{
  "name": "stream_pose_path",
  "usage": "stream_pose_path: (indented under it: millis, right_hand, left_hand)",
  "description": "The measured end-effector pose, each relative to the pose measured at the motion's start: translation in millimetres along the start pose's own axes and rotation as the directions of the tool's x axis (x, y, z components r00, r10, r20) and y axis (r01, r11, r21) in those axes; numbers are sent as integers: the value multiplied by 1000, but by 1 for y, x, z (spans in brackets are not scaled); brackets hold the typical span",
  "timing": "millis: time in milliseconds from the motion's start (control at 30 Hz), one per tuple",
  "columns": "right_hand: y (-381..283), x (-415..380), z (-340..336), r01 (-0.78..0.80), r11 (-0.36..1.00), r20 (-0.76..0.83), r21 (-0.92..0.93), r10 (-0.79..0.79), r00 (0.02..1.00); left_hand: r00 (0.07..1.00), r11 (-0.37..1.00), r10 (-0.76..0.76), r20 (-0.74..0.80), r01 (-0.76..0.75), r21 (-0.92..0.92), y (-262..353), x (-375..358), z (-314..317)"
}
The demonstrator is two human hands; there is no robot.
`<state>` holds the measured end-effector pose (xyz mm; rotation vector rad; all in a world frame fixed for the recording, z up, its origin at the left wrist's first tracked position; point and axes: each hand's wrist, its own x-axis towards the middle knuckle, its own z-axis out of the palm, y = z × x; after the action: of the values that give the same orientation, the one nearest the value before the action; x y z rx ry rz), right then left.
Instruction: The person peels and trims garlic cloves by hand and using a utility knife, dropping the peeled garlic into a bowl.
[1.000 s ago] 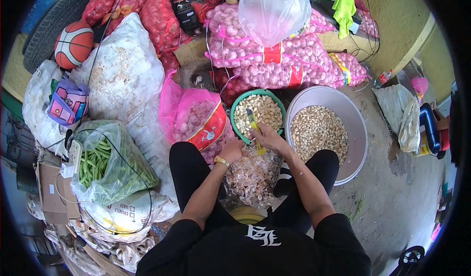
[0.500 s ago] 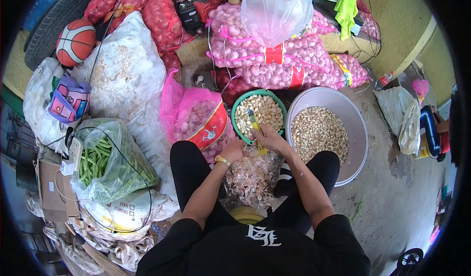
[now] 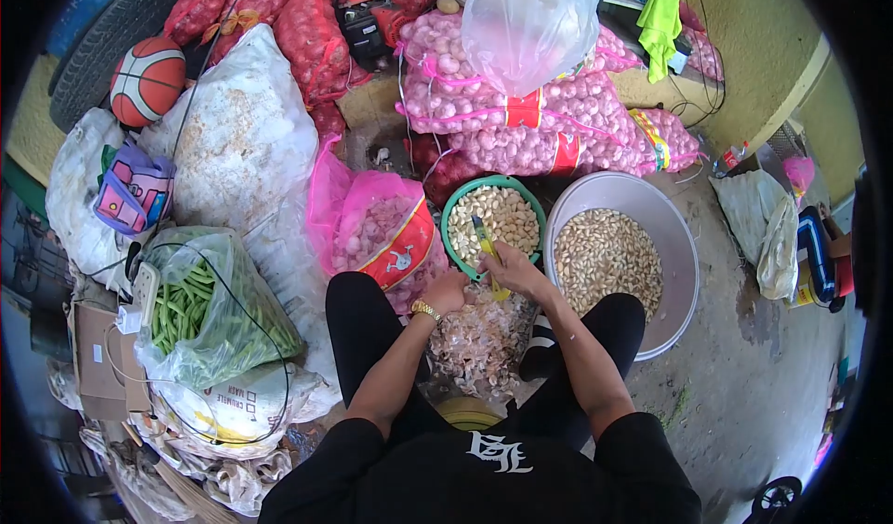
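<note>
My right hand (image 3: 512,270) is closed around a yellow utility knife (image 3: 485,236), which points up and away over the near edge of a green basin (image 3: 541,215) holding garlic cloves (image 3: 495,209). Close by on the left, my left hand (image 3: 446,291) has its fingers curled together. Whatever it grips, if anything, is hidden. Beneath both hands lies a pile of papery garlic skins (image 3: 479,338), between my feet. An open pink mesh bag of garlic bulbs (image 3: 372,226) stands beside my left knee.
A large pale tub (image 3: 686,245) with many cloves stands right of the basin. Stacked pink mesh sacks of garlic (image 3: 539,105) lie behind. To the left are a bag of green pods (image 3: 186,305), a white sack (image 3: 233,105) and a basketball (image 3: 147,82).
The knife has turned slightly in my right hand, its tip a little lower. My left hand has shifted slightly right, closer to the right one. The whole view has moved slightly.
</note>
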<state>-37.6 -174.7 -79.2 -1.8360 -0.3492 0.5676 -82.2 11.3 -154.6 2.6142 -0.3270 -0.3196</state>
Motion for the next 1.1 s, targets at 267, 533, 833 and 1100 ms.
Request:
stream_pose_path:
  millis: [267,533,833,1100]
  right_hand:
    - [0,1,-1,-50,999,24,-14,50,998]
    - [-8,-3,-2,-42,995,7,-88,43,999]
    - [25,3,-6,41,968,-64,-249,-59,996]
    - [37,6,-10,132,894,-19,-428,-155,988]
  left_hand:
    - [998,999,-8,64,10,-37,9,-4,-13]
    - [981,994,-105,164,108,-5,18,-19,-34]
    - [958,999,-36,284,24,48,9,-23,-26]
    - [912,998,-54,406,57,4,22,-16,-36]
